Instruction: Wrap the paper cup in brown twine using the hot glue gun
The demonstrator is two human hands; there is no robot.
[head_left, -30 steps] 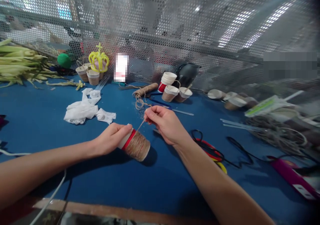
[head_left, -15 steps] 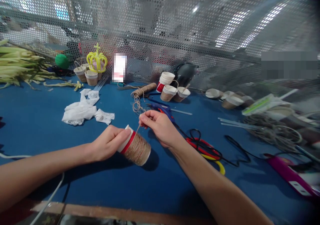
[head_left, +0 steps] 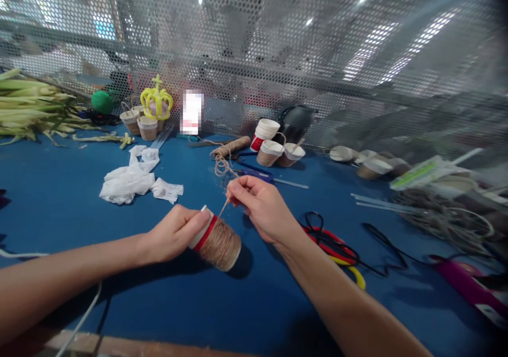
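Observation:
My left hand (head_left: 171,234) grips the rim end of a paper cup (head_left: 220,244), its thumb on the white rim. The cup lies tilted above the table, its base pointing to the lower right. Brown twine winds round most of its side, and a red band shows near the rim. Between its thumb and fingers my right hand (head_left: 260,203) pinches the twine (head_left: 223,208), which runs taut down to the cup. Behind that hand, loose twine leads to a twine roll (head_left: 234,146). A blue glue gun (head_left: 256,175) lies partly hidden behind my right hand.
Crumpled white cloth (head_left: 127,182) lies on the left of the blue table (head_left: 71,203). Cups (head_left: 270,153) stand at the back, near a yellow crown (head_left: 157,103) and a lit phone (head_left: 191,112). Scissors (head_left: 357,275), cables and a cord pile (head_left: 428,214) are on the right.
My right hand has moved slightly right and away from the cup, and more twine shows between them. The whole view has shifted a little.

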